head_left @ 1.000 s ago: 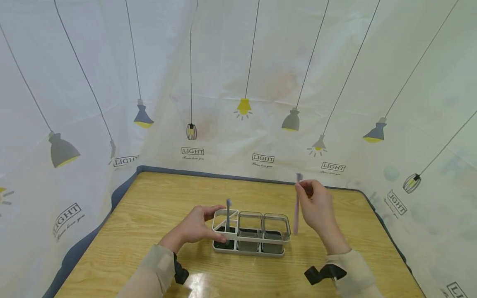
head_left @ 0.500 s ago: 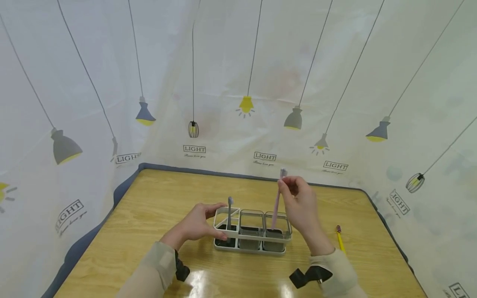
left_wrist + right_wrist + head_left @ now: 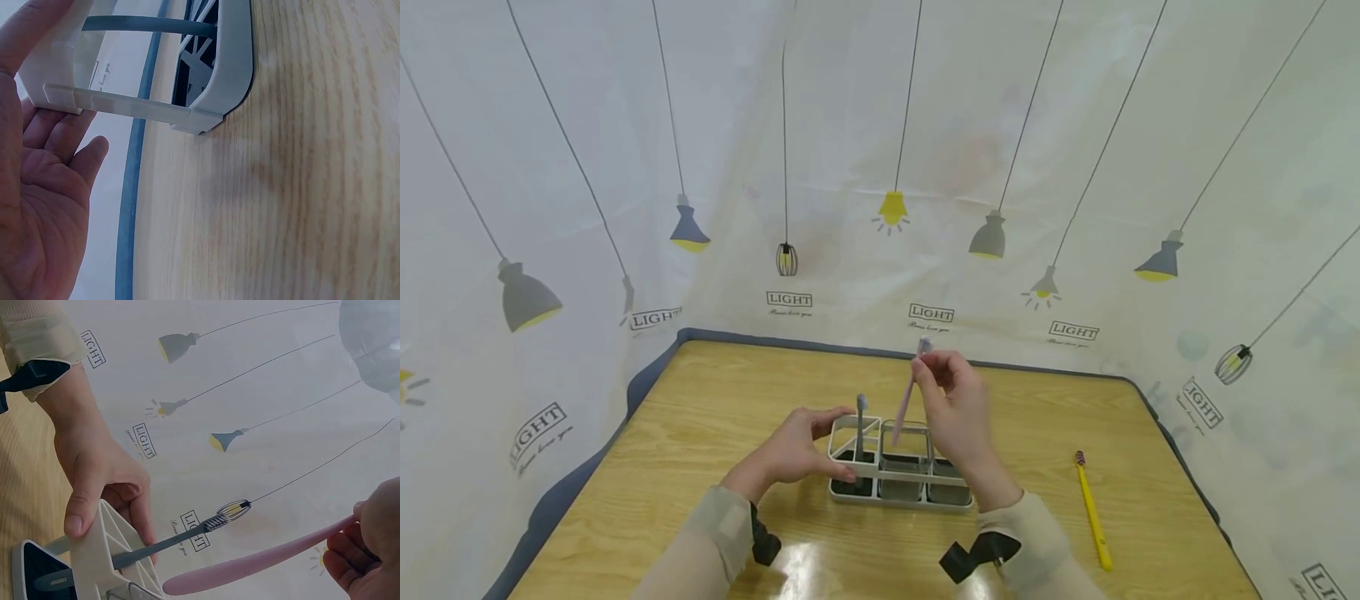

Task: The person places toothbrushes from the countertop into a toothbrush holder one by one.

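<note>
My left hand [image 3: 793, 450] grips the left end of a white toothbrush holder [image 3: 898, 477], thumb in front and fingers behind. A grey toothbrush [image 3: 860, 437] stands bristles up in the holder's divided left section. Two clear cups fill the middle and right sections; my right hand [image 3: 958, 408] partly covers the right one. That hand pinches a pink toothbrush [image 3: 905, 404] just below its head. Its handle slants down, the lower end overlapping the middle cup in the head view. In the right wrist view, the pink handle's tip [image 3: 178, 585] is close beside the holder's top frame [image 3: 90, 556].
A yellow toothbrush [image 3: 1092, 512] lies on the wooden table [image 3: 737, 375], right of my right forearm. Behind the table's dark blue edge [image 3: 805, 343] hangs a white sheet [image 3: 842, 167] printed with lamps.
My right hand has moved left with the pink toothbrush, from right of the holder to over its middle cup. The yellow toothbrush has come into view. The left hand stays put.
</note>
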